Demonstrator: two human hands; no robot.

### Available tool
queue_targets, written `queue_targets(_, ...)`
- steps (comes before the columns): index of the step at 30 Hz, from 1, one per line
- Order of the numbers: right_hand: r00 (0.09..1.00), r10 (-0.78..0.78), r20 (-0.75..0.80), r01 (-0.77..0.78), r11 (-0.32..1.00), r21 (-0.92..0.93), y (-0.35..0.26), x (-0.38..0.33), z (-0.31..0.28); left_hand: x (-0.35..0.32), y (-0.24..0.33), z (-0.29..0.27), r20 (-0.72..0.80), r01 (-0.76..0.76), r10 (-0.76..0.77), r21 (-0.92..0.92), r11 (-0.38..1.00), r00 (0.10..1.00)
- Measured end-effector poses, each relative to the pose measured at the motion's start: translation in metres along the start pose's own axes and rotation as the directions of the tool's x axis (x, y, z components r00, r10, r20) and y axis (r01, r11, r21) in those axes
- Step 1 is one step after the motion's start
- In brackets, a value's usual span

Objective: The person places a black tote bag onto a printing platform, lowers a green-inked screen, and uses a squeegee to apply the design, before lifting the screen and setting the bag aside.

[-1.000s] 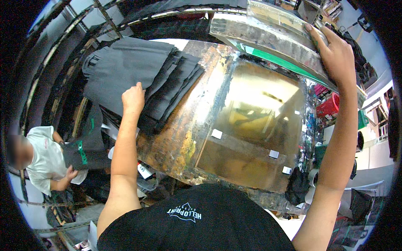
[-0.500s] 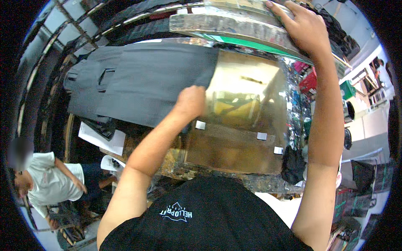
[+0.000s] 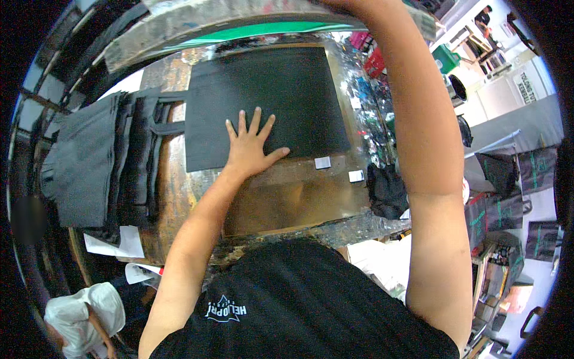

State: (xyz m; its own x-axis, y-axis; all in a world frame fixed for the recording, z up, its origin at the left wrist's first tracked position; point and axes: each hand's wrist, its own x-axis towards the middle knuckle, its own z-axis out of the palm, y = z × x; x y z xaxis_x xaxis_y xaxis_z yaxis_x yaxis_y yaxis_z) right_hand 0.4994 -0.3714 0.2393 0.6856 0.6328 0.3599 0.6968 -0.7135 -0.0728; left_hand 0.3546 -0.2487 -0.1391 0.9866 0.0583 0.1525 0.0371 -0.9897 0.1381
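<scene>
A flat black fabric bag [image 3: 269, 90] lies on the shiny, ink-stained printing board [image 3: 287, 197]. My left hand [image 3: 248, 149] presses on the bag's near edge, palm down, fingers spread. Its handles [image 3: 167, 113] point left toward a stack of dark grey bags [image 3: 95, 161]. My right arm reaches up; my right hand [image 3: 345, 5] is mostly cut off at the top edge, on the raised screen frame [image 3: 239, 18] with its green underside. Two white tape marks [image 3: 323, 162] sit on the board just below the bag.
White papers [image 3: 113, 242] lie at the table's left corner. A crumpled black cloth [image 3: 388, 191] hangs at the board's right edge. A person in a white top [image 3: 78, 311] crouches at lower left. Red baskets [image 3: 376, 60], a green bin [image 3: 445, 60] and more dark bags [image 3: 496, 173] stand at right.
My left hand moved from the stack to the board, bringing a black bag that now lies flat there. My right hand stays up on the raised screen frame.
</scene>
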Motion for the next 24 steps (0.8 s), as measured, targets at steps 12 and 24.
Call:
queue_targets(12, 1.0, -0.027, 0.007, 0.027, 1.0, -0.005, 0.009, -0.01, -0.012, 0.019, 0.049, -0.002, 0.009, -0.016, 0.016, -0.009, 1.0, 1.0)
queue_targets(24, 0.96, -0.173, -0.218, 0.174, 0.985, -0.015, 0.026, 0.003, 0.027, 0.001, 0.05, -0.001, 0.01, -0.009, 0.009, 0.001, 1.0, 1.0)
